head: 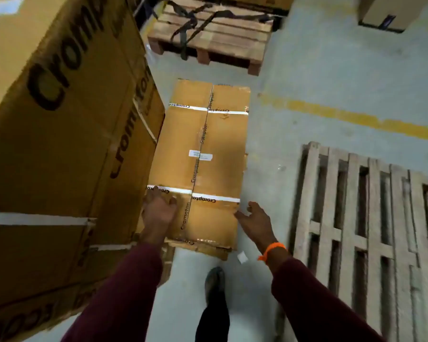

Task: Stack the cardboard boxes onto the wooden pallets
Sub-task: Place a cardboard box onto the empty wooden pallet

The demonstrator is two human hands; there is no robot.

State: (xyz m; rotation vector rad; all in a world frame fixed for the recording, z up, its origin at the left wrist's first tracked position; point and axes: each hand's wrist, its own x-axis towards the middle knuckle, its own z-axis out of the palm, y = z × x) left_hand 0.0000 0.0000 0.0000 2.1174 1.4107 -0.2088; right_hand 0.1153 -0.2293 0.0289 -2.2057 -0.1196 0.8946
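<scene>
- The long cardboard box (203, 154) lies flat on the floor (319, 77), just beside the tall box stack (59, 144) on your left; the near pallet (371, 230) is to your right, apart from it.
- Your left hand (158, 211) rests on the box's near left corner, fingers spread, not closed on anything.
- Your right hand (255, 220) hangs at the near right edge, fingers half curled, gripping nothing; contact cannot be told.
- Judgement: stiff shell, likely heavy for its length; the taped top looks slick.
- Take hold under the 2 long edges, not by the 2 white straps (195, 193).
- The near bottom edge looks crushed; expect it to sag.
</scene>
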